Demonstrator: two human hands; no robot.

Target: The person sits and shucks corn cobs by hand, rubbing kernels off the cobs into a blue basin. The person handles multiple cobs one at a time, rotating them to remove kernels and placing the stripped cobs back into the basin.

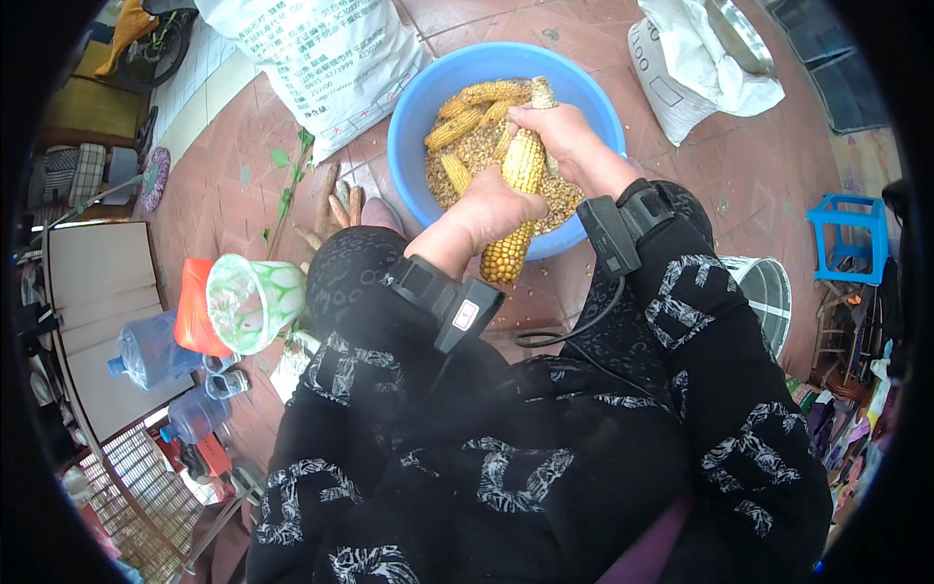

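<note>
Corn ear (523,164), long axis slanting slightly rightward away from the person (525,467), clamped in left hand (489,206); right hand (564,134) grips pale cob (542,92).

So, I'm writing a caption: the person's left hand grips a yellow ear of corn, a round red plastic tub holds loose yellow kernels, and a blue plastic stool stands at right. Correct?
Not quite: the round plastic tub is blue, not red, as the head view shows. The left hand, yellow ear of corn, loose yellow kernels and blue plastic stool check out.

Head cam, wide, lookg dn.
</note>
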